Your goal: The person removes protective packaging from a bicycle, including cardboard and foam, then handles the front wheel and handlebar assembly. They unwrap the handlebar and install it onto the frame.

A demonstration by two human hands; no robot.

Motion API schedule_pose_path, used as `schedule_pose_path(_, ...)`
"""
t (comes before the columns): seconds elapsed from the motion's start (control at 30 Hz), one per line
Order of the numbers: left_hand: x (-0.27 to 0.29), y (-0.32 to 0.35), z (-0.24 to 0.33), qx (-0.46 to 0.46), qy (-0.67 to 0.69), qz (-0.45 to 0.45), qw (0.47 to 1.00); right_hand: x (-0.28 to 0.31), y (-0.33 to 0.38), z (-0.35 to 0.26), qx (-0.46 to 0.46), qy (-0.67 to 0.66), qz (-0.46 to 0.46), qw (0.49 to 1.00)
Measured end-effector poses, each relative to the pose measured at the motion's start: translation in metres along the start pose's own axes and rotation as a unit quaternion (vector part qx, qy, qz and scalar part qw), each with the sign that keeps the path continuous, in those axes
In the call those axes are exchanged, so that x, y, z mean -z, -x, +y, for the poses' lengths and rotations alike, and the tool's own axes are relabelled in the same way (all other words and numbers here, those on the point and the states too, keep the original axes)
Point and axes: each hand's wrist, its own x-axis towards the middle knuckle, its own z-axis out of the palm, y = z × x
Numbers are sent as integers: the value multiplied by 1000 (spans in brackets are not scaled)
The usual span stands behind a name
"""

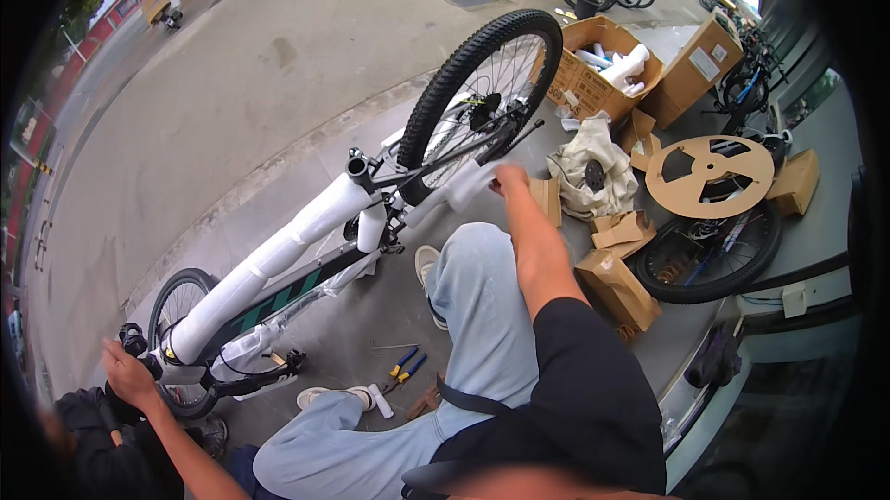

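Clearly, in the head view, the task's thing, a mountain bicycle with a black-and-green down tube (278,301), is on the grey paved floor (357,338) in front of the person's knees, its knobbly black rear tyre (431,101) away at upper centre and its front end at lower left. Padded white foam wrapping (269,261) encases the top tube, presumably to guard the finish. The right hand (510,177) is closed on a crumpled white foam sleeve (468,187) below the rear wheel, with that arm stretched out because this part lies beyond the knee. The left hand (130,375) is at the front end, beside a rounded black fitting (134,341); at the dim, warped rim I cannot tell whether it grips or merely touches, though the spot would suit steadying the bicycle.

Near the feet lie pliers with blue-and-yellow handles (406,366) and a thin silver hex key (394,346), likely set there for easy reach. Beyond the right arm, an open brown cardboard box (582,92) holds white foam pieces (629,69), seemingly gathering the packing, and a round tan cardboard disc (710,171) rests over another wheel.
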Motion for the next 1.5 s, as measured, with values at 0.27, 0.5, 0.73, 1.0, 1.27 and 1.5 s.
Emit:
schedule_pose_path(0.27, 17, 6, 3, 3, 80, -8, 997, 55, 5, 141, 218, 404, 149, 876)
schedule_pose_path(0.5, 34, 6, 26, 34, 107, -20, 993, -30, 39, 112, 42, -123, -292, 948)
schedule_pose_path(0.73, 44, 2, 30, 99, 158, -19, 982, -79, 53, 120, 31, -312, -272, 910)
schedule_pose_path(1.0, 42, -1, 20, 85, 147, -19, 985, -77, 50, 124, 41, -366, -371, 852)
schedule_pose_path(1.27, 42, 1, 19, 86, 149, -9, 985, -79, 39, 123, 42, -331, -373, 866)
schedule_pose_path(1.5, 43, 0, 21, 81, 158, -10, 984, -91, 43, 122, 100, -292, -280, 909)
